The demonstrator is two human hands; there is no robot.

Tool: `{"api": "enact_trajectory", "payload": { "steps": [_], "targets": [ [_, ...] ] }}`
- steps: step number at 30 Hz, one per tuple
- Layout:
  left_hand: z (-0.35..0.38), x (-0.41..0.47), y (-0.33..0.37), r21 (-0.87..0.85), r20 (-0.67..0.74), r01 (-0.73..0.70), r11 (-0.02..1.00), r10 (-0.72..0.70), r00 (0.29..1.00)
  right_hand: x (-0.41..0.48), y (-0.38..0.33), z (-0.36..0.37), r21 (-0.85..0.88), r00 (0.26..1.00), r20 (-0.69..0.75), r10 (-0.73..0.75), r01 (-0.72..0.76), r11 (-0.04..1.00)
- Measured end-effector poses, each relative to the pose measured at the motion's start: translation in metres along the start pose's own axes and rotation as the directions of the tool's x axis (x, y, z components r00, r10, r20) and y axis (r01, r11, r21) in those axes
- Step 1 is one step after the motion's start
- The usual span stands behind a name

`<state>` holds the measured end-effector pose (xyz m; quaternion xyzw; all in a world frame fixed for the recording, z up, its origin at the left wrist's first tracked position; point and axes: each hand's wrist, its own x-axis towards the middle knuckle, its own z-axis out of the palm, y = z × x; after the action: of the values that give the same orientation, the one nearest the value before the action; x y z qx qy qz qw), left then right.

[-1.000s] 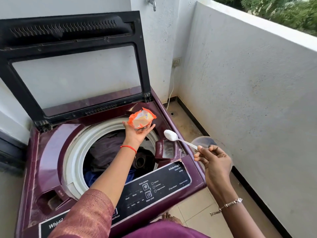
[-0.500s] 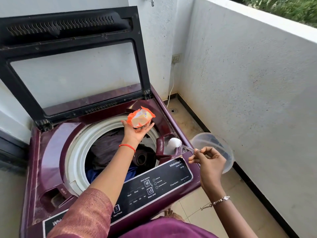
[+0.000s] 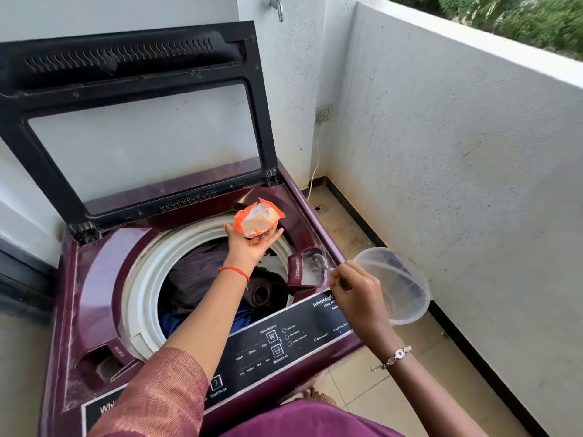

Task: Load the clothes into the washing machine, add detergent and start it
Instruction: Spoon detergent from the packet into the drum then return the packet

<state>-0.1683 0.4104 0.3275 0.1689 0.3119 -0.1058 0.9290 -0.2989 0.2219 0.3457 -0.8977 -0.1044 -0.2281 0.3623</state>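
A maroon top-loading washing machine (image 3: 94, 279) stands with its black-framed lid (image 3: 142, 74) raised. Dark and blue clothes (image 3: 202, 272) lie in its drum. My left hand (image 3: 249, 244), palm up over the drum's far rim, holds an orange detergent packet (image 3: 257, 217). My right hand (image 3: 356, 291) grips a clear spoon (image 3: 320, 261) whose bowl is tipped into the open detergent compartment (image 3: 307, 272), where white powder lies. The same hand also carries a clear plastic bowl (image 3: 397, 285) off the machine's right side.
The control panel (image 3: 277, 345) with the Start/Pause button (image 3: 217, 386) runs along the machine's front edge. A white balcony wall (image 3: 473, 168) rises close on the right. A wall socket (image 3: 323, 114) with a cable, a tap (image 3: 276, 4) and a floor drain (image 3: 317, 208) lie behind.
My right hand brought the heaped spoon down into the detergent compartment; its bowl now shows no heap of powder. My left hand and the packet stayed in place.
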Motion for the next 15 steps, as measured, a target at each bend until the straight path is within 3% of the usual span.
{"api": "enact_trajectory", "payload": {
  "steps": [3,5,7,9,12,15],
  "targets": [
    [-0.001,-0.002,0.001,-0.008,0.001,0.004,1.000,-0.004,1.000,0.007,0.001,-0.007,0.052,0.998,-0.058,0.001,0.002,0.999],
    [-0.002,-0.003,0.002,-0.012,0.006,0.010,1.000,-0.010,1.000,0.016,-0.003,-0.016,0.233,0.979,-0.134,0.156,-0.122,0.965],
    [-0.002,-0.005,0.002,-0.009,0.005,0.004,1.000,-0.004,1.000,0.029,-0.011,-0.029,0.491,0.924,-0.135,0.358,-0.251,0.834],
    [-0.001,-0.007,0.001,0.006,0.005,-0.010,1.000,0.010,1.000,0.043,-0.020,-0.041,0.683,0.887,-0.129,0.444,-0.245,0.688],
    [0.000,-0.010,-0.001,0.006,-0.002,-0.013,1.000,0.013,1.000,0.061,-0.035,-0.052,0.789,0.910,-0.107,0.400,-0.167,0.591],
    [0.002,-0.013,-0.005,0.005,-0.004,-0.016,1.000,0.016,1.000,0.070,-0.049,-0.046,0.772,0.949,-0.069,0.308,-0.145,0.619]
  ]
}}
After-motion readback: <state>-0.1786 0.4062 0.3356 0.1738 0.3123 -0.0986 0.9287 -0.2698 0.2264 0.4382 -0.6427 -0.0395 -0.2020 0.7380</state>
